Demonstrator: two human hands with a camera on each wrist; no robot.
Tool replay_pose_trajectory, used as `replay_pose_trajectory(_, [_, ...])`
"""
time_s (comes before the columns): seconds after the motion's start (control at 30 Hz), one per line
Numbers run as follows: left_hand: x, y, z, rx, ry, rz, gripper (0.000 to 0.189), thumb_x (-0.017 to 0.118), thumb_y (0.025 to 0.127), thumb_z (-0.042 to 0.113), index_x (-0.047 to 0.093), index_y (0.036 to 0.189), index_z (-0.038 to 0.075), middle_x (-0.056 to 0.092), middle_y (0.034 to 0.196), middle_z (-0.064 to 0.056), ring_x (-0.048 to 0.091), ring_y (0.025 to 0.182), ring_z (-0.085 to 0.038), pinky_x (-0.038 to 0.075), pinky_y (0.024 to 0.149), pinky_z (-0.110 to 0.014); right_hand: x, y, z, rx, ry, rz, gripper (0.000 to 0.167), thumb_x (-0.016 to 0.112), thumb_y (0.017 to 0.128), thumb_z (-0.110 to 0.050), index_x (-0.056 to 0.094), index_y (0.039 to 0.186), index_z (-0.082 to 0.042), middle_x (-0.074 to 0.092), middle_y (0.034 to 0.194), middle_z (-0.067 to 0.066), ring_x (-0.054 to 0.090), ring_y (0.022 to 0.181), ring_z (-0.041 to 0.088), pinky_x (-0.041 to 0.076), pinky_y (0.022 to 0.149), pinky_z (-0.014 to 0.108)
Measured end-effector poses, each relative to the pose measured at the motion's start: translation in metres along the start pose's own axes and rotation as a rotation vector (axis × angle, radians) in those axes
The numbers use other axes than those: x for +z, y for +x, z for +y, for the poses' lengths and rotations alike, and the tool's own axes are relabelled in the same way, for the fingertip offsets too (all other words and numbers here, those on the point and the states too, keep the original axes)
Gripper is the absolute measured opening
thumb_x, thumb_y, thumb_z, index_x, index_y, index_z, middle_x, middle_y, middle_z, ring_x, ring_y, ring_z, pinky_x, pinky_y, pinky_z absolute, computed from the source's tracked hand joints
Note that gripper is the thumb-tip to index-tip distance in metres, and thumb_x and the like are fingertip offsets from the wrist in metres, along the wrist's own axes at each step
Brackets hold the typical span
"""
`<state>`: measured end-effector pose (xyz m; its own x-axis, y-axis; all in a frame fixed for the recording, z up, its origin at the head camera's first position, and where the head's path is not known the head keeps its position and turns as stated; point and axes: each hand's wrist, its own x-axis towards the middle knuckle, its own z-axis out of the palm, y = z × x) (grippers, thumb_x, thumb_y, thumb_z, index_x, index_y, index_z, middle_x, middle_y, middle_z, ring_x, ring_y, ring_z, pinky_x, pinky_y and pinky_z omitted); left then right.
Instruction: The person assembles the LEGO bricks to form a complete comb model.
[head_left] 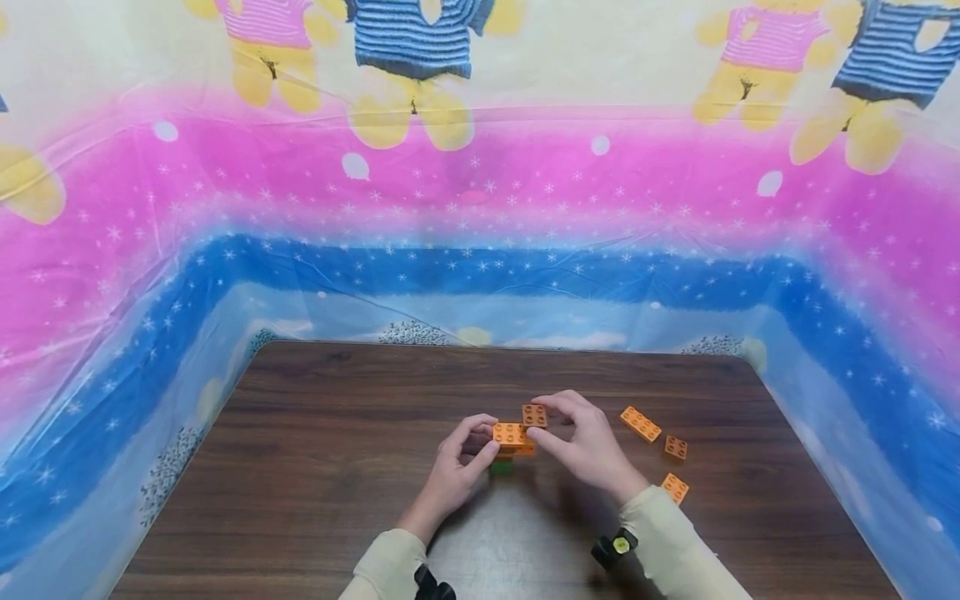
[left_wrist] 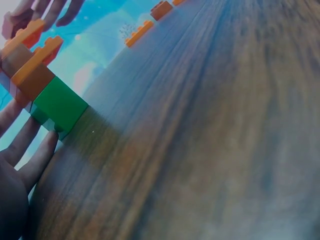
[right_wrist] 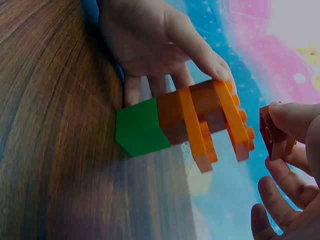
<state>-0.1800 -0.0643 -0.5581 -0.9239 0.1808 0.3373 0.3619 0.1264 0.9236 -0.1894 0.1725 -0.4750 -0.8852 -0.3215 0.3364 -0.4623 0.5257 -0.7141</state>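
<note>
A small tower of toy building bricks stands on the table. Its green brick is at the bottom, and above it brown bricks alternate with long orange plates that jut out to the right. My left hand grips the tower from the left, the thumb near the top plate and other fingers behind the lower bricks. Between thumb and fingers, my right hand pinches a square brown brick. In the right wrist view this brick hangs just above the top plate, apart from it.
To the right on the brown wooden table lie an orange plate, a brown brick and another orange plate, partly behind the right sleeve. A patterned cloth hangs around the table's back and sides.
</note>
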Motion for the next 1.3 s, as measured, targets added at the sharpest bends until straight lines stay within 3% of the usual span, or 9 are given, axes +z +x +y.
replay_pose_trajectory(0.3, [-0.001,0.0,0.0,-0.006,0.011,-0.007,0.032,0.066,0.104,0.018,0.062,0.135,0.024,0.068,0.119,-0.004,0.068,0.107,-0.025,0.057,0.083,-0.033,0.011,0.004,-0.006,-0.012,-0.023,-0.029,0.038,0.082,0.094,-0.026,0.073,0.129,-0.015,0.068,0.12,-0.005,0.068,0.111,0.015,0.059,0.092,0.047])
replay_pose_trajectory(0.53, [0.0,0.001,-0.001,0.005,-0.001,-0.004,0.03,0.066,0.103,0.017,0.063,0.133,0.021,0.069,0.119,-0.007,0.069,0.107,-0.026,0.057,0.082,-0.032,0.019,0.006,-0.009,-0.02,-0.014,-0.044,0.035,0.083,0.093,-0.024,0.074,0.127,-0.017,0.069,0.118,-0.006,0.067,0.107,0.012,0.057,0.093,0.053])
replay_pose_trajectory(0.77, [0.001,0.001,-0.002,-0.003,-0.008,0.012,0.028,0.067,0.102,0.015,0.066,0.13,0.018,0.07,0.117,-0.008,0.069,0.105,-0.03,0.056,0.08,-0.029,0.023,0.007,-0.01,-0.027,-0.027,-0.056,0.035,0.083,0.093,-0.024,0.074,0.126,-0.019,0.069,0.116,-0.007,0.066,0.104,0.01,0.059,0.089,0.051])
replay_pose_trajectory(1.0, [0.001,0.001,-0.002,0.01,-0.013,0.009,0.027,0.068,0.102,0.015,0.066,0.129,0.017,0.071,0.119,-0.009,0.07,0.106,-0.029,0.057,0.081,-0.03,0.026,0.007,-0.011,-0.085,-0.055,-0.058,0.033,0.083,0.093,-0.025,0.075,0.124,-0.018,0.07,0.114,-0.006,0.065,0.101,0.011,0.059,0.081,0.043])
replay_pose_trajectory(1.3, [0.0,0.001,0.0,0.021,-0.017,-0.009,0.026,0.066,0.104,0.013,0.064,0.13,0.016,0.069,0.121,-0.01,0.068,0.107,-0.029,0.057,0.082,-0.031,0.027,0.008,-0.009,-0.132,-0.086,-0.061,0.033,0.081,0.095,-0.026,0.076,0.124,-0.014,0.07,0.113,-0.004,0.064,0.104,0.015,0.059,0.08,0.048])
